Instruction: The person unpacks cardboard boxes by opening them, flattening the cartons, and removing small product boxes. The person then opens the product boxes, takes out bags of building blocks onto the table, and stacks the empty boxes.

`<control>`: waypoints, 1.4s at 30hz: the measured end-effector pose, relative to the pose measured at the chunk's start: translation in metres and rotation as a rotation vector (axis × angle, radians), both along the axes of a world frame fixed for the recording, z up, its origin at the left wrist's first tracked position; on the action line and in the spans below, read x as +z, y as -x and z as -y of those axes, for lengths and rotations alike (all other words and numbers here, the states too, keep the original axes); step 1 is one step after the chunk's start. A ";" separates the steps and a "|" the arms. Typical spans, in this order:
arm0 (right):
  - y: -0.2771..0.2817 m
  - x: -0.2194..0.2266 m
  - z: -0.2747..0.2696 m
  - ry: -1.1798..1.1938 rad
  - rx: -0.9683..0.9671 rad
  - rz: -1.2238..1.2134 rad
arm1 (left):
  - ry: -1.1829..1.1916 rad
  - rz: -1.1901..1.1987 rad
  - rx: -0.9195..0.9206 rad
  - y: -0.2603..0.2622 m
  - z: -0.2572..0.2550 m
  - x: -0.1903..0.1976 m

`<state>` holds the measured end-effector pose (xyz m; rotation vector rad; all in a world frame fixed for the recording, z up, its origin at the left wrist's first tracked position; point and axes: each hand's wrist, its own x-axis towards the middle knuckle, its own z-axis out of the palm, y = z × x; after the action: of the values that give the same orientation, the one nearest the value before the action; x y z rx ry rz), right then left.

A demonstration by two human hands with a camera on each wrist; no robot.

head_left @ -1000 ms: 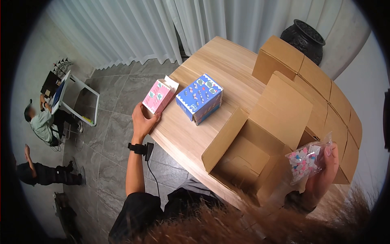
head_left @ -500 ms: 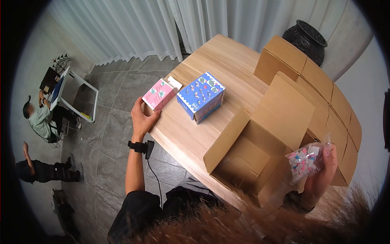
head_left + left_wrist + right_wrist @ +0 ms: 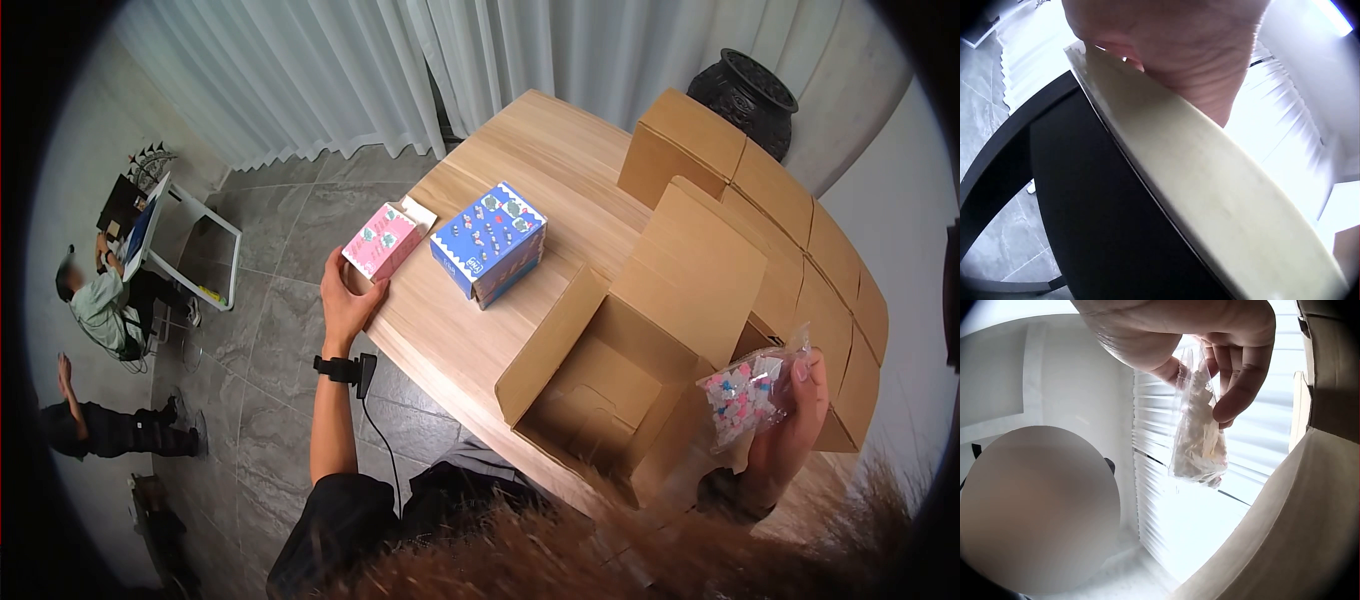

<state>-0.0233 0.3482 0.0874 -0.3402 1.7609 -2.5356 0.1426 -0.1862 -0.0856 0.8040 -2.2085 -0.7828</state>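
At the table's left edge, my left hand [image 3: 347, 303] holds a small pink box [image 3: 382, 242] by its near end, thumb and fingers around it. A white flap [image 3: 420, 212] stands out from the box's far end. My right hand [image 3: 800, 415] pinches the top of a clear plastic bag [image 3: 738, 398] of small pink, white and blue pieces. In the right wrist view the bag [image 3: 1200, 447] hangs down from the fingertips. It overlaps the right side of an open cardboard box [image 3: 590, 385] in the head view. The left wrist view hides the pink box.
A blue patterned box [image 3: 490, 243] stands on the wooden table [image 3: 560, 130] beside the pink one. Several closed cardboard boxes [image 3: 690, 135] line the right side. Behind them is a black pot [image 3: 742, 100]. Two people [image 3: 105, 310] are off to the left.
The pink box tipped over to the right and then came partly back in my left hand. My right hand keeps the bag in nearly the same place.
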 end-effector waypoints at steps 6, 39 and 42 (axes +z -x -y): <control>0.003 -0.005 -0.010 0.034 0.040 -0.004 | 0.056 -0.025 0.002 0.000 0.003 -0.005; -0.113 -0.094 -0.009 -0.565 0.134 0.074 | -0.569 0.113 -0.601 -0.016 -0.232 0.117; -0.121 -0.090 -0.006 -0.041 0.051 0.147 | -0.734 0.030 -0.648 -0.031 -0.215 0.100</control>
<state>0.0976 0.3537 -0.0026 -0.1890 1.7257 -2.4176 0.1735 0.0287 0.0148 0.3832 -2.2159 -1.9736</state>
